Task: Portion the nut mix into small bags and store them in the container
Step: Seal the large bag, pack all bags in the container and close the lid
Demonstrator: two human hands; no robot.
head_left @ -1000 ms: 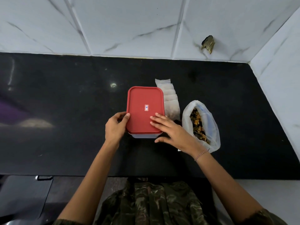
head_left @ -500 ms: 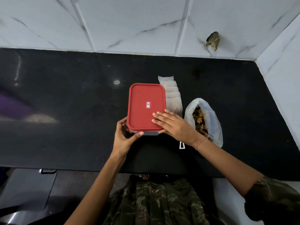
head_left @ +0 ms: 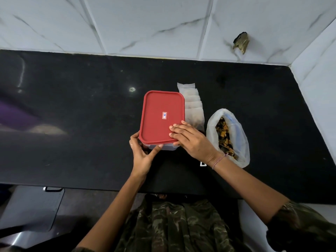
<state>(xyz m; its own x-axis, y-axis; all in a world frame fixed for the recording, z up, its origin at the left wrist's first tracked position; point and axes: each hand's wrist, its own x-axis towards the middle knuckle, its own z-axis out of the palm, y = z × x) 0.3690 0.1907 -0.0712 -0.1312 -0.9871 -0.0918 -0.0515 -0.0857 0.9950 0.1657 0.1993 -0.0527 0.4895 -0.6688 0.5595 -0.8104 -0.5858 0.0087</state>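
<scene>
Biggest thing I see is the glossy black stone countertop (head_left: 72,142), with white marble-veined wall tiles (head_left: 145,24) along 12 and 3 o'clock.

The rectangular clear plastic container (head_left: 169,147) sits mid-counter and its red rounded-corner lid (head_left: 160,106) is on.

At the container's 3 o'clock, just beside it but apart, is a translucent white plastic bag of nut mix (head_left: 241,142). It lies on its side with the mouth open and brown pieces showing.

At 1–2 o'clock a fanned stack of small translucent bags (head_left: 193,106) lies flat along the lid's right edge. I can't tell if they touch.

The right hand (head_left: 192,140) is at the 5 o'clock corner, fingers straight and flat on the lid. It isn't clamped.

The left hand (head_left: 141,157) is at the 7 o'clock corner. Its fingers wrap the container's side under the rim and the thumb is on the near wall, so it's gripping.

There's a thin beaded bracelet (head_left: 219,160) on the right wrist and a small white sticker (head_left: 164,115) at lid centre.
</scene>
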